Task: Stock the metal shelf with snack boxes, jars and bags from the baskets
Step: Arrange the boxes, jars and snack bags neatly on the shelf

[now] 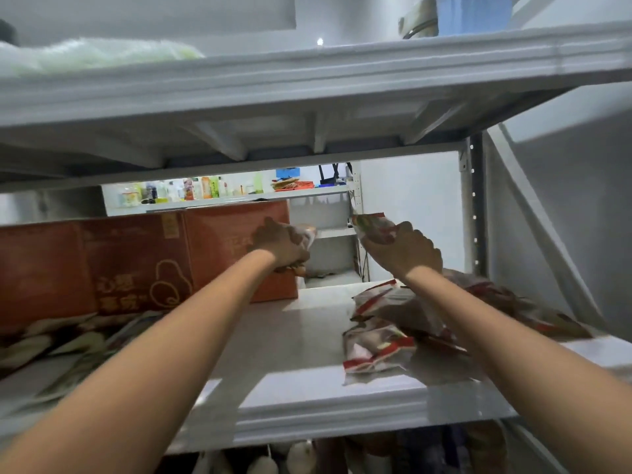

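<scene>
Along the back left edge of the metal shelf (301,340) stand red boxes (136,265). At their right end the left hand (280,244) curls round a pale snack bag (307,234). The right hand (407,251) grips a red-and-white bag (371,225) above loose bags (379,343) piled by the right edge.

Smooth, shiny white metal shelf board (290,336). Big, matt orange-red cardboard boxes (136,261), plain and flat. Crinkly, glossy red-and-white plastic snack bags (376,350).
</scene>
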